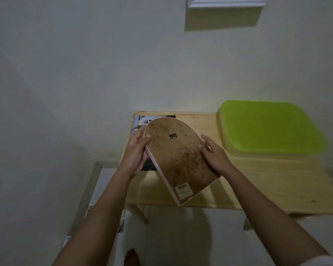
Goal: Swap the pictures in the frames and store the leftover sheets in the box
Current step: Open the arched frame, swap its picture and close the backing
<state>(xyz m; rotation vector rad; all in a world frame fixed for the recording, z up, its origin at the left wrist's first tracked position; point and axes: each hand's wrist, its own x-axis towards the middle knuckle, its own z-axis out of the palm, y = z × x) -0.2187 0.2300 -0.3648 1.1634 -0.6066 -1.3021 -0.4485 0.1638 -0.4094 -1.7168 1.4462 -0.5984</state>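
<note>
Both hands (pixel 136 150) (pixel 215 154) gripping arched frame (pixel 179 160), back label (pixel 184 191) unreadable

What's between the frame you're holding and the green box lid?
In the head view, only bare wooden table lies between the arched frame and the green lid, apart from the right hand gripping the frame's edge.

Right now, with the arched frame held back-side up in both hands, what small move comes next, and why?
Probably lower the arch-topped pink-edged frame flat onto the bare wooden table and work its brown backing board loose. Both the left hand and the right hand grip its edges in mid-air, so neither is free to open it.
</note>
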